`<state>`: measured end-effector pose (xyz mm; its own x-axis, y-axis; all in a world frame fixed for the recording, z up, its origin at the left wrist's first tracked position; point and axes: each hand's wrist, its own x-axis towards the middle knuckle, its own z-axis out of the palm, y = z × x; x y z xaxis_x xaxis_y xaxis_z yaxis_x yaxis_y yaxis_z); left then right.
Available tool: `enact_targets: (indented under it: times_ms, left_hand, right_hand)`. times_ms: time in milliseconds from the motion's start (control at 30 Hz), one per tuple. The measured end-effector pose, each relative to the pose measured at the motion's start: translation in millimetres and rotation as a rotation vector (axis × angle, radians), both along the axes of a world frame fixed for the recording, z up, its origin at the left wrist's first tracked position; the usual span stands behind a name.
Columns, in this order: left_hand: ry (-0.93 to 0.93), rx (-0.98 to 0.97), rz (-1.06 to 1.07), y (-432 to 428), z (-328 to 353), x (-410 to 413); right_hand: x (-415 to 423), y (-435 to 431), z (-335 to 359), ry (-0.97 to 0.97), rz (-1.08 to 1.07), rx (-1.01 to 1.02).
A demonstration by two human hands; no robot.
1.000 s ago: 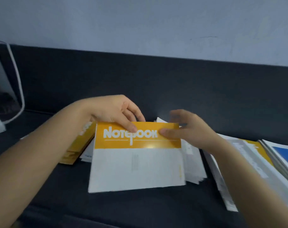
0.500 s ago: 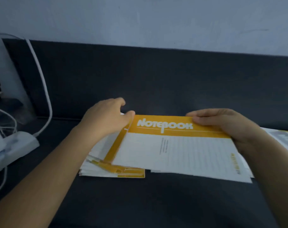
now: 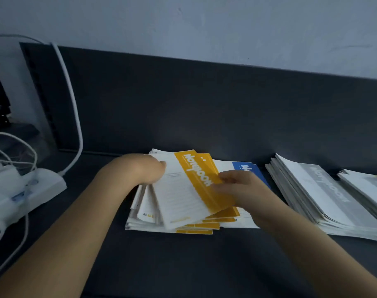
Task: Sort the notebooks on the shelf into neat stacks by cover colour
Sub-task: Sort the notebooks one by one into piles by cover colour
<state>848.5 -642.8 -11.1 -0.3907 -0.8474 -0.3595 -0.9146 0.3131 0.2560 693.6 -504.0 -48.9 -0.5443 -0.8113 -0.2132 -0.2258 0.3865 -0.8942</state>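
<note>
A yellow-banded notebook (image 3: pixel 187 190) lies tilted on top of a loose stack of yellow notebooks (image 3: pixel 196 227) in the middle of the dark shelf (image 3: pixel 204 265). My left hand (image 3: pixel 150 171) holds its left edge, with its fingers hidden under the cover. At the yellow band on its right side my right hand (image 3: pixel 237 186) pinches the same notebook. A blue-banded notebook (image 3: pixel 249 168) shows behind my right hand. To the right lies a slanted stack of grey-banded notebooks (image 3: pixel 325 194).
A white power strip (image 3: pixel 26 190) with white cables (image 3: pixel 73 108) sits at the left edge of the shelf. Another stack of notebooks (image 3: pixel 368 186) lies at the far right. A dark back panel (image 3: pixel 204 104) runs behind everything.
The yellow notebook has turned from lying crosswise in both hands to lying lengthwise on the yellow stack. The view has swung left, so the stacks now sit further right.
</note>
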Motion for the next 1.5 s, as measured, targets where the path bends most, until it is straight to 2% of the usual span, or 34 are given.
enact_targets:
  times_ms: [67,167,200,233,300,367,433,500,633,700,767,867,933,1000,1133,1267,1400,1500]
  left_hand:
    - [0.012,-0.108,-0.055,1,-2,-6]
    - [0.044,-0.091,-0.129,-9,-12,-8]
    - [0.028,-0.087,-0.147,-11,-18,-10]
    - [0.018,-0.094,-0.154,-14,-24,-13]
    - [0.054,-0.113,-0.154,-15,-30,-20]
    - [0.085,-0.136,-0.134,-16,-34,-25]
    - [0.060,-0.156,-0.088,-17,-35,-27]
    - [0.061,-0.184,-0.030,-18,-35,-27]
    - [0.023,-0.228,0.069,-12,-36,-35]
    - [0.005,-0.238,0.078,-7,-35,-38]
    - [-0.022,-0.288,0.040,-2,-33,-38]
    - [-0.059,-0.509,-0.074,15,-20,-40]
    - [0.013,-0.593,-0.162,38,-9,-53]
    - [0.089,-0.631,-0.261,64,0,-74]
    - [0.188,-0.682,-0.474,119,3,-131]
    - [0.201,-0.632,-0.553,174,-7,-202]
    - [0.200,-0.449,-0.600,226,-19,-269]
    - [0.194,-0.269,-0.556,252,-27,-306]
  right_hand:
    - [3,-1,-1,0.286,0.046,0.031]
    - [1,-5,-2,0.626,-0.007,0.131]
    - [-1,-7,-3,0.643,-0.005,0.167]
    - [0,-10,-3,0.571,0.014,0.186]
    - [3,-14,-1,0.294,0.049,0.149]
    - [7,-17,-1,0.099,0.055,0.062]
    - [11,-19,-1,-0.001,0.066,0.007]
    - [13,-22,-2,-0.020,0.087,0.013]
    - [18,-22,-2,0.017,0.089,0.019]
    - [21,-18,-3,0.113,0.126,0.019]
    - [19,-10,-2,0.284,0.127,-0.007]
    - [-3,9,5,0.639,0.071,-0.030]
    - [-27,27,10,0.813,0.039,0.012]
    - [-55,50,15,0.893,0.019,0.083]
    - [-119,113,24,0.976,-0.075,0.186]
    - [-199,183,29,0.907,-0.189,0.365]
    - [-271,233,26,0.909,-0.211,0.637]
    - [-295,246,14,0.843,-0.140,0.687]
